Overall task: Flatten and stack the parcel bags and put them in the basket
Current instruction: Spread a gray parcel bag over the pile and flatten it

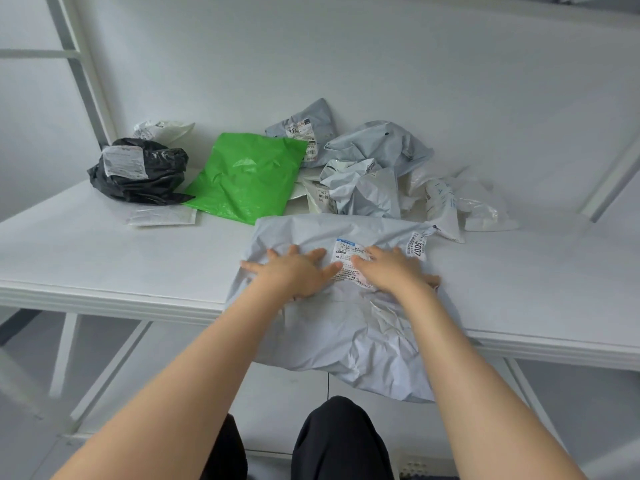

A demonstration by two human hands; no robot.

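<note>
A large pale grey parcel bag (332, 327) with a printed label lies across the front edge of the white table (104, 251), its lower part hanging over the edge. My left hand (294, 271) and my right hand (391, 271) press flat on it side by side, fingers spread and straight. Behind it lie a flat green bag (242, 174), a crumpled black bag (138, 171) with a white label, and a heap of crumpled grey and white bags (374, 178). No basket is in view.
A small flat white bag (161, 216) lies left of the green one, another white bag (162, 129) sits behind the black one. A white wall backs the table. White frame bars stand at left and right. My dark-clothed knees (339, 441) are under the table edge.
</note>
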